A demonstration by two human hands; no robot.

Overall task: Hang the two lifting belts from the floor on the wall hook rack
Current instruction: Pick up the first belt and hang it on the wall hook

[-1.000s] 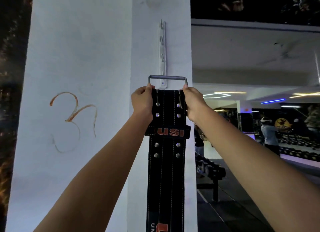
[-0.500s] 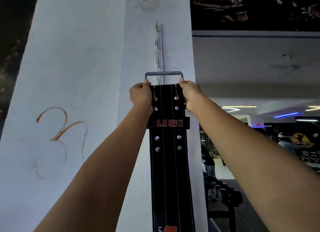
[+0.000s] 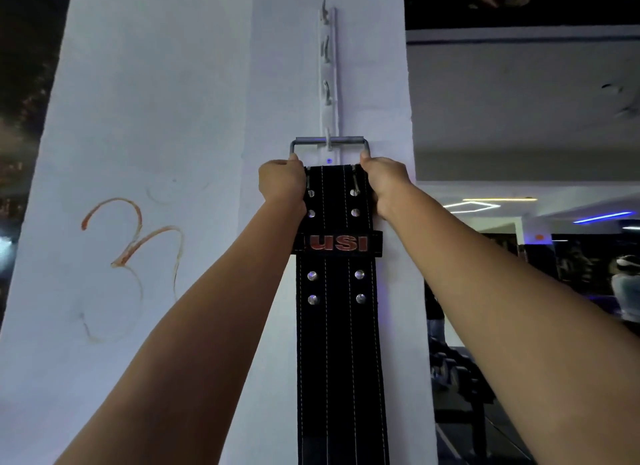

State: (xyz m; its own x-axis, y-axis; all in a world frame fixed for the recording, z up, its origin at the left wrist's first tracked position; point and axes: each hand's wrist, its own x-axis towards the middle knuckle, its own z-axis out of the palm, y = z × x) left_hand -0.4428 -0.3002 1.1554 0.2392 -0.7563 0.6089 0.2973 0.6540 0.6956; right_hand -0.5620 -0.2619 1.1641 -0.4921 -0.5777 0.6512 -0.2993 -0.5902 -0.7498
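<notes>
Hanging the first belt is the step in hand: the long black leather lifting belt with white stitching and silver rivets [image 3: 337,326] is held flat against the white pillar [image 3: 156,118], its grey metal rectangular buckle [image 3: 329,142] raised to the lowest hook [image 3: 328,140] of the white vertical wall hook rack [image 3: 329,83]. The top bar of the buckle crosses that hook, and it looks to be seated over it, though whether the hook bears the weight cannot be told from here.

The left hand [image 3: 282,182] is clenched on the belt's left edge just under the buckle; the right hand [image 3: 382,184] is clenched on the right edge at the same height. Both arms reach up and forward. A red "USI" keeper loop [image 3: 337,243] sits below the hands, and the rest of the belt hangs straight down out of view.

The next move, as I judge it, calls for easing the belt downward so the bar settles into the hook's crook, then letting go one hand at a time to check that it holds. The three hooks above are bare. The second belt is not in view. No containers appear in this scene.
</notes>
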